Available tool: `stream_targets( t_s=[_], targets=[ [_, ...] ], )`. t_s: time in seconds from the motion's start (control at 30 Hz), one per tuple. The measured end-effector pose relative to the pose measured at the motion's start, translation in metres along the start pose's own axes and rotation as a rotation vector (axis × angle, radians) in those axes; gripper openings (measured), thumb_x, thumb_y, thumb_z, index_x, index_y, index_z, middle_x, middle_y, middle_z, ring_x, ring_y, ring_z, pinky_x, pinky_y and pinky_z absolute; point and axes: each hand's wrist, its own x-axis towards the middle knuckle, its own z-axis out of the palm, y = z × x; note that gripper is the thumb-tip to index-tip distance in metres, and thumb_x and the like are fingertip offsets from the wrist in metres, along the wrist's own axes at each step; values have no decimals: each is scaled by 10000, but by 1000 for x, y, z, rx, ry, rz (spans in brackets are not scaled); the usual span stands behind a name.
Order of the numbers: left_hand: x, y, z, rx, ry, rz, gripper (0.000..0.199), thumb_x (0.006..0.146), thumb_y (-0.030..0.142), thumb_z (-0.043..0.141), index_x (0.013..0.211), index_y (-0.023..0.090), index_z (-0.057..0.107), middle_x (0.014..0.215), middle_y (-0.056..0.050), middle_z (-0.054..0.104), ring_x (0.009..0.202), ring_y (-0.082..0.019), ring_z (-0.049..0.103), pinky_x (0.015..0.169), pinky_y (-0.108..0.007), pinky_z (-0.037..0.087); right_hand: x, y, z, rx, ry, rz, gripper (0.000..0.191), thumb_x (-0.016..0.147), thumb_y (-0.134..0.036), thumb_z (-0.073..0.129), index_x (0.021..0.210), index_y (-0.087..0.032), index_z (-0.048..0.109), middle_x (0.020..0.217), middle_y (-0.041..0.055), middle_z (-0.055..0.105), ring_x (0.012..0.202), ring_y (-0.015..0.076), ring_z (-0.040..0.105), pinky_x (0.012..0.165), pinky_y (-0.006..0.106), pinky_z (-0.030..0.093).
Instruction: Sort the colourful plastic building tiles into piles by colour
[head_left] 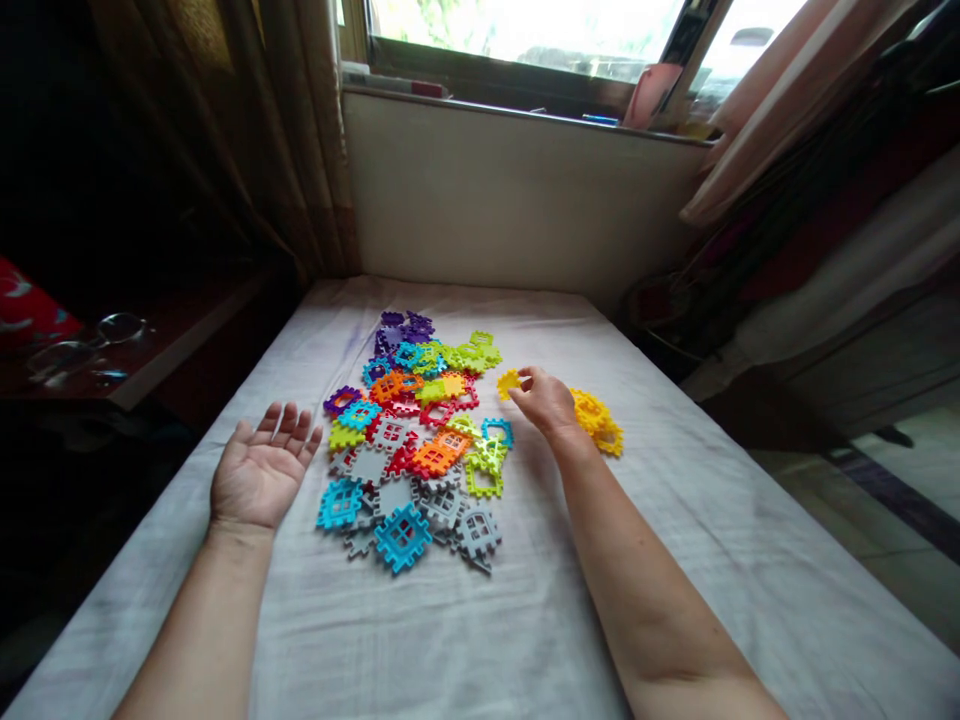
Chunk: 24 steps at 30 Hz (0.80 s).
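My left hand [262, 468] rests palm up on the sheet, fingers apart, holding nothing, left of the pile. Between thumb and fingers, my right hand [546, 402] grips a yellow piece [508, 384] just right of the pile. Several other yellow pieces [598, 422] lie together to the right of that hand. Flat interlocking plastic pieces are heaped mid-bed: purple pieces [401, 335] at the back, lime green pieces [480, 350] beside them, orange pieces [439, 455] and red ones in the middle, and grey pieces [394, 493] with a blue window piece [403, 537] at the front.
The heap lies on a bed with a pale sheet [525, 620]. Beyond its far edge stands a low wall [517, 190] under a window. Glasses [121, 327] sit on a dark shelf at left. Curtains hang at left, and fabric hangs at right.
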Motion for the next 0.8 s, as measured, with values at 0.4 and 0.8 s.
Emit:
stream_targets(
  t_s=[0.4,0.8],
  targets=[
    [-1,0,1,20,7,11,285,972,372,437,951,220,677,949,-64,759,932,-213,732,839,-408,613,-2,39,-29,-284,105,12,383,897,-262,565,1245,-210,717,1278,161,676,1183,335,600,972,447,462],
    [-1,0,2,8,8,-2,317,987,368,397,962,215,673,953,-62,758,928,-206,733,831,-398,612,6,-48,23,-153,-105,-505,375,924,-342,590,1273,-250,694,1333,50,680,1236,255,569,1051,349,433]
  ],
)
